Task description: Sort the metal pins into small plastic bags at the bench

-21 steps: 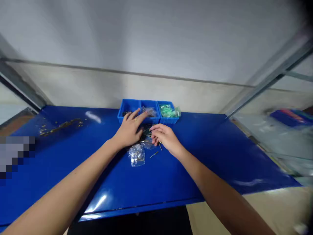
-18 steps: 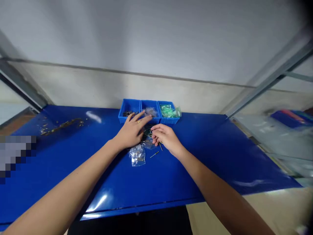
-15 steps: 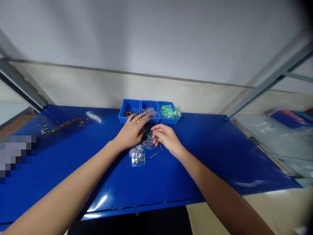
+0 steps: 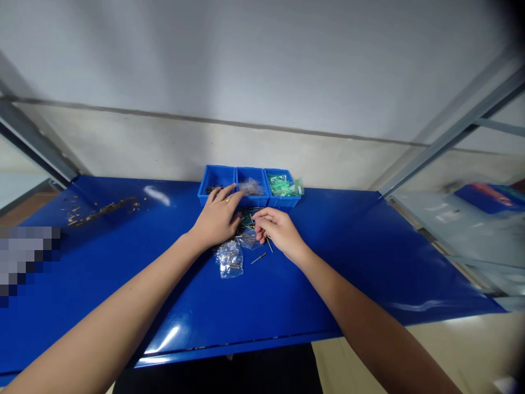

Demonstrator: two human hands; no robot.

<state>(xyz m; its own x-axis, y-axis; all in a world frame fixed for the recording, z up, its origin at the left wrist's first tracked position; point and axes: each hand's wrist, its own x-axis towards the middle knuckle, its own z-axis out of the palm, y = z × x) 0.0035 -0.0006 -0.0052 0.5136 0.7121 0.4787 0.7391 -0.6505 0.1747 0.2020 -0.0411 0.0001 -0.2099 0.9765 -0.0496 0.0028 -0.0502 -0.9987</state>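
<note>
My left hand [image 4: 215,219], wearing a ring, is open with its fingers spread at the front of the left blue bin [image 4: 216,174], which holds dark, thin metal pieces. My right hand [image 4: 276,227] has its fingers curled together beside a pile of thin metal pieces [image 4: 247,221]; what they hold, if anything, is hidden. Several clear plastic bags [image 4: 232,268] of small metal parts lie below my left hand. Near them rests a loose thin pin that looks like a blind rivet [image 4: 258,258]. Part of the pile is covered by my hands.
The middle blue bin [image 4: 253,201] holds clear bags, and the right bin [image 4: 283,202] holds green-tinted bags, one overhanging its rim. Small debris [image 4: 109,209] is scattered at the left of the blue table [image 4: 287,306]. A wall stands behind, with metal posts [image 4: 443,139] at both sides.
My left hand has shifted slightly left, and its fingers have drawn back a little from the middle bin. My right hand stays almost in place, fingers still curled.
</note>
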